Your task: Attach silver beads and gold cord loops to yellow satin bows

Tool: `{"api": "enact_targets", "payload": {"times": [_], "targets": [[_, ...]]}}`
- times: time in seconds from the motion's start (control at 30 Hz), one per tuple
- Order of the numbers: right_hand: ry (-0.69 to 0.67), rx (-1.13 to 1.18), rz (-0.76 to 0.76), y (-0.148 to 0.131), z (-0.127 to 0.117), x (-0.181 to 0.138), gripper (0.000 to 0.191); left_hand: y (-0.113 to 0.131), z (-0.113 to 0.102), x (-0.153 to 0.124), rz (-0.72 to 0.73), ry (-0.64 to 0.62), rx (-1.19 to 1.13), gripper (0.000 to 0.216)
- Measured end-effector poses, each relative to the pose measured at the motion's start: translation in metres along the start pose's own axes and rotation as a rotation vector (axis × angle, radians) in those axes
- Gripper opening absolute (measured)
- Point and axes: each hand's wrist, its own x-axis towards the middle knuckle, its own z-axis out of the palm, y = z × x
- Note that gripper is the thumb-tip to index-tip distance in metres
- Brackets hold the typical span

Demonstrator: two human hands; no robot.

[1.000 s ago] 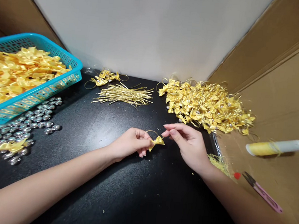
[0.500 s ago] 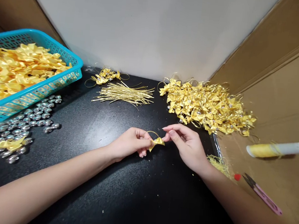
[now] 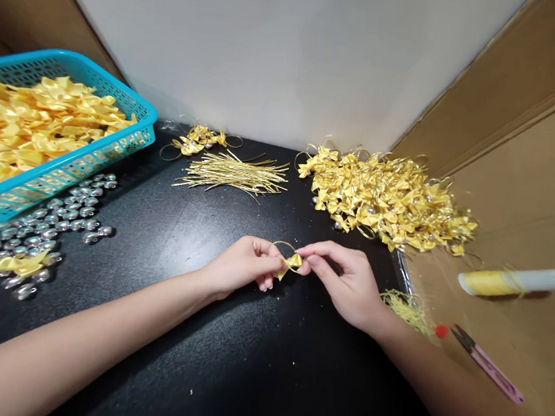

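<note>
Between my hands, over the black tabletop (image 3: 185,349), is a yellow satin ribbon bow (image 3: 294,261) with a thin gold loop (image 3: 284,242) arching above it. My left hand (image 3: 247,265) pinches the bow's left side between thumb and fingers. From the right, my right hand (image 3: 342,276) closes thumb and fingertips on the bow's right end. The fingertips hide parts of the bow. Beyond the hands lies a bundle of gold twist ties (image 3: 236,173).
A blue basket (image 3: 148,120) of yellow bows stands at left, with silver bells (image 3: 74,208) beside it. Finished-looking looped bows (image 3: 386,199) are heaped at back right. Pink thread snips (image 3: 492,369), a yellow-wrapped roll (image 3: 516,282) and thread scraps (image 3: 408,309) lie at right.
My right hand's index finger and thumb have come down and closed on the bow's right end. The bow has turned slightly; my left hand keeps its pinch.
</note>
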Motion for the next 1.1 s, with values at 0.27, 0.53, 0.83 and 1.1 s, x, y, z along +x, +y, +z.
{"api": "enact_targets", "payload": {"times": [0.27, 0.53, 0.83, 1.1], "targets": [[-0.011, -0.025, 0.072, 0.006, 0.007, -0.003, 0.011, 0.000, 0.000, 0.001, 0.024, -0.024, -0.011, 0.015], [-0.003, 0.054, 0.245, 0.019, 0.023, -0.010, 0.013, -0.002, -0.001, 0.001, 0.057, -0.024, -0.040, 0.018], [0.022, 0.048, 0.283, 0.018, 0.024, -0.008, 0.014, -0.003, 0.001, 0.000, 0.071, 0.009, -0.038, 0.018], [0.041, 0.022, 0.292, 0.018, 0.024, -0.006, 0.019, -0.001, 0.001, 0.000, 0.064, 0.003, -0.003, 0.017]]}}
